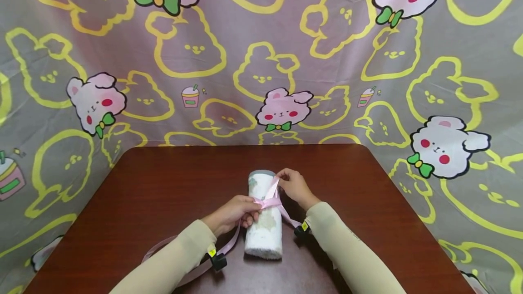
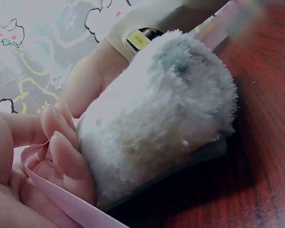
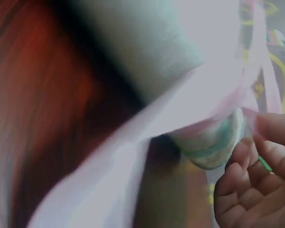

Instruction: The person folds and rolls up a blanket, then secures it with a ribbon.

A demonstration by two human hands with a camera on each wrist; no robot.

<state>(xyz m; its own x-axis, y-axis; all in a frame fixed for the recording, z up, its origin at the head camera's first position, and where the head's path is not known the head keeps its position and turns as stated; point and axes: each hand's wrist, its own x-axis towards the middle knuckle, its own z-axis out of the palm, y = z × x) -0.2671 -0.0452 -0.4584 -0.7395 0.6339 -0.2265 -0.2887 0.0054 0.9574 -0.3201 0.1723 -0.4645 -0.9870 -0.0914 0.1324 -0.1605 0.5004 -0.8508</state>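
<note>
A rolled white fluffy towel [image 1: 264, 235] with faint patterning lies lengthwise on the brown table. Pink ribbon [image 1: 270, 202] goes around its middle, crossing on top. My left hand [image 1: 236, 212], at the roll's left side, pinches the ribbon near the crossing; in the left wrist view a pink strand [image 2: 61, 199] runs over its curled fingers. My right hand [image 1: 296, 187], at the upper right of the roll, pinches a raised length of ribbon between thumb and fingers. In the right wrist view, a wide blurred ribbon [image 3: 175, 109] crosses the towel roll near that hand.
The dark brown table [image 1: 171, 185] has rounded far corners. A loose ribbon tail [image 1: 196, 276] trails under the left forearm, and another end hangs toward the right wrist. A cartoon-printed curtain [image 1: 229, 90] encloses the table's back and sides.
</note>
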